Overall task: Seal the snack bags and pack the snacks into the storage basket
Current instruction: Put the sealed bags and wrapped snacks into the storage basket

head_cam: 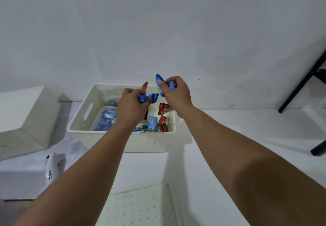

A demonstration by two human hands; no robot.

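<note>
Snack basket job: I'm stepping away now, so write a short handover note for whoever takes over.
Left hand: grips blue snack packets and a red one, over the basket.
Right hand: grips blue and red packets, above the basket's far right edge.
Storage basket: holds a clear bag of blue snacks on the left, loose red and blue packets on the right.
Done: several snacks packed.
Left: drop in both handfuls. Whether the bag is sealed I cannot tell.

Blue and red snack packets (153, 125) lie inside the white storage basket (80, 120).
</note>
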